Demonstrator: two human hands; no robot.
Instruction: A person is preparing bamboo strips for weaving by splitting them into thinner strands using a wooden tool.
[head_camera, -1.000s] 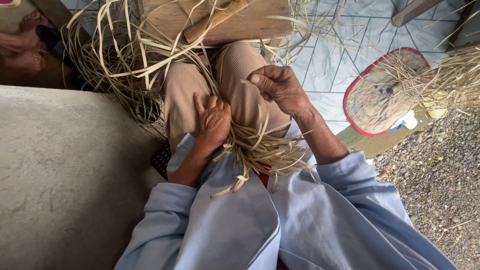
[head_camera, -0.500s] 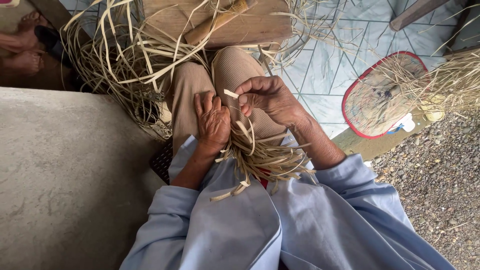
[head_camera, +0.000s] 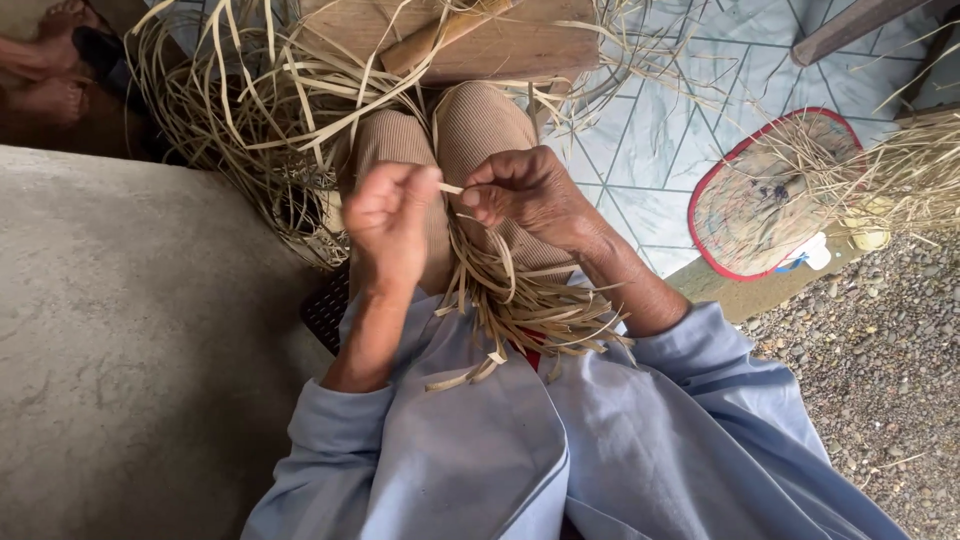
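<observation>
Both hands, left hand (head_camera: 385, 215) and right hand (head_camera: 520, 190), pinch one thin pale straw strip (head_camera: 452, 188); it looks light, bendable, best gripped near its end.

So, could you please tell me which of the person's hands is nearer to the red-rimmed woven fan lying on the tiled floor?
The right hand. It pinches a straw strip over the knees, on the side of the red-rimmed fan. The left hand holds the same strip's other end, farther from the fan.

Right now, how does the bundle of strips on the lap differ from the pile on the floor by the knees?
The bundle on the lap is small and gathered, its strips fanning from one point; the floor pile is larger, loose and tangled. The left hand and right hand pinch one strip from the bundle; the pile lies untouched. Both are pale, flat dried strips.
</observation>
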